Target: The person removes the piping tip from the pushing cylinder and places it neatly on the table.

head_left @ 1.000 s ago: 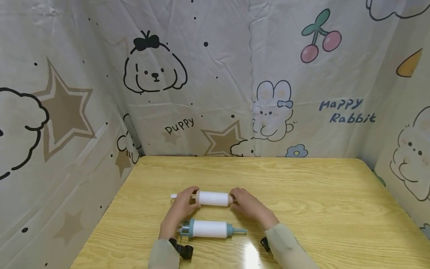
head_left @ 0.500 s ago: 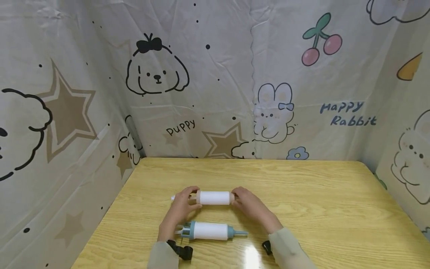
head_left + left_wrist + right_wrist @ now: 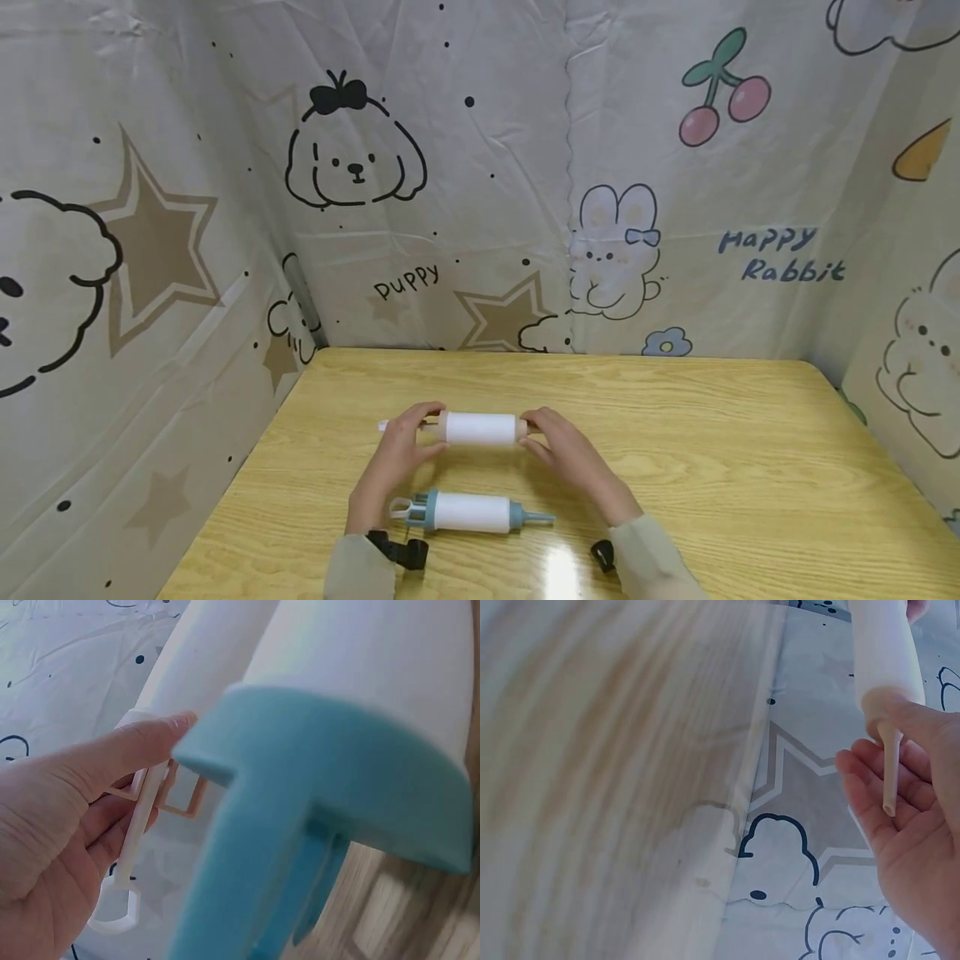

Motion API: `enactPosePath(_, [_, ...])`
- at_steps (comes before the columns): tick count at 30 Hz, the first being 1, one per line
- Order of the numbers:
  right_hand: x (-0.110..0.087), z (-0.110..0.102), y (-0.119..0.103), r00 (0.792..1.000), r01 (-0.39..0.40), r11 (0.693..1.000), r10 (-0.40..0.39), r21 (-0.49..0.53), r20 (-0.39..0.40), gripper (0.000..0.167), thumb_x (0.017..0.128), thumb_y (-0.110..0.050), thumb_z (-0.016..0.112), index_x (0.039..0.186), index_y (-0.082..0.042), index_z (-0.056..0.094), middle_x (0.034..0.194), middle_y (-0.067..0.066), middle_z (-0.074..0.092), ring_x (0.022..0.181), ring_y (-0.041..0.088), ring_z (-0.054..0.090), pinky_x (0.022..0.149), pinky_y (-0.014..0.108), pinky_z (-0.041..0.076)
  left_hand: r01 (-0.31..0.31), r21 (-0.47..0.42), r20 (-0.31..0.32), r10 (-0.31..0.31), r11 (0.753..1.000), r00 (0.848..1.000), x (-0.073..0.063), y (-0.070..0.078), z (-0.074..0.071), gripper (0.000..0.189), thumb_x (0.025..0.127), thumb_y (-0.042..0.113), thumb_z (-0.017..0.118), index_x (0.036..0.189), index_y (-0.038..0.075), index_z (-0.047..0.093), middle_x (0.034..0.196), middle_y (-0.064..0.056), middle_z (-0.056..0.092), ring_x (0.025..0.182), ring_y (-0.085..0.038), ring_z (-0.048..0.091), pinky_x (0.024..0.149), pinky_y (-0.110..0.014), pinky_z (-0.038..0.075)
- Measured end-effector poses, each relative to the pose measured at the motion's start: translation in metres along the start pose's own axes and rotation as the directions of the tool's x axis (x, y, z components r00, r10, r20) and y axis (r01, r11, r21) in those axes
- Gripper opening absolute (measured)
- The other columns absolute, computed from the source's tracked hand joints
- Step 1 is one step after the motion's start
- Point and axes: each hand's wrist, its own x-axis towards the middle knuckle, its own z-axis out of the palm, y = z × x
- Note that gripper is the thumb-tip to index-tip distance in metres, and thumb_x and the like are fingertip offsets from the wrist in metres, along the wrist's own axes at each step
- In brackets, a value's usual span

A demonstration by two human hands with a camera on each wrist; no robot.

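Both hands hold one white piping syringe with beige ends (image 3: 481,428), level and seemingly just off the table. My left hand (image 3: 393,450) grips its left end, at the beige collar; a thin white plunger rod with a ring handle (image 3: 116,911) sticks out there. My right hand (image 3: 573,458) holds the other end, its thumb on the beige cap and the narrow beige nozzle (image 3: 891,769) lying over its fingers. Nearer to me, a second white piping syringe with teal ends (image 3: 471,512) lies on the table between the forearms, its nozzle to the right.
The wood-grain table (image 3: 712,467) reaches back to a cloth curtain (image 3: 480,167) printed with cartoon animals, which also hangs at both sides. A black wrist strap (image 3: 401,552) is on the left wrist. Light glares off the table near its front.
Both hands have raised the beige-ended piping syringe slightly and moved it a little away from me. The teal-ended one stays in place; its ring handle shows more clearly.
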Motion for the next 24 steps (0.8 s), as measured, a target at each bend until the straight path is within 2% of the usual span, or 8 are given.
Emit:
enactPosePath(11, [-0.010,-0.009,0.006,0.999,-0.008,0.999,0.007,-0.042,-0.043,0.033,0.092,-0.020,0.067,0.120,-0.004,0.062,0.111,0.006,0.066,0.104,0.020,0.066,0.088,0.036,0.058,-0.060,0.012,-0.028,0.060,0.998,0.998,0.002,0.009,0.007,0.054,0.077,0.009,0.082,0.127,0.009,0.061,0.125,-0.009,0.065,0.112,-0.028,0.064,0.092,-0.042,0.056])
enactPosePath(19, [-0.022,-0.017,0.010,0.994,0.021,0.996,-0.030,-0.082,-0.108,0.030,0.090,-0.018,0.070,0.116,-0.006,0.063,0.109,0.004,0.067,0.102,0.018,0.067,0.088,0.035,0.058,-0.098,-0.010,-0.013,0.098,0.995,0.995,0.003,0.016,0.015,0.054,0.078,0.011,0.082,0.128,0.008,0.060,0.125,-0.009,0.065,0.113,-0.029,0.064,0.091,-0.043,0.057])
enactPosePath(24, [-0.028,-0.024,0.012,0.994,-0.001,0.997,-0.007,-0.072,-0.113,0.028,0.091,-0.018,0.069,0.117,-0.008,0.064,0.110,0.002,0.067,0.103,0.017,0.067,0.089,0.034,0.058,-0.121,-0.015,-0.009,0.120,0.993,0.993,0.004,0.022,0.020,0.054,0.079,0.013,0.082,0.128,0.008,0.060,0.125,-0.009,0.065,0.111,-0.027,0.065,0.090,-0.040,0.057])
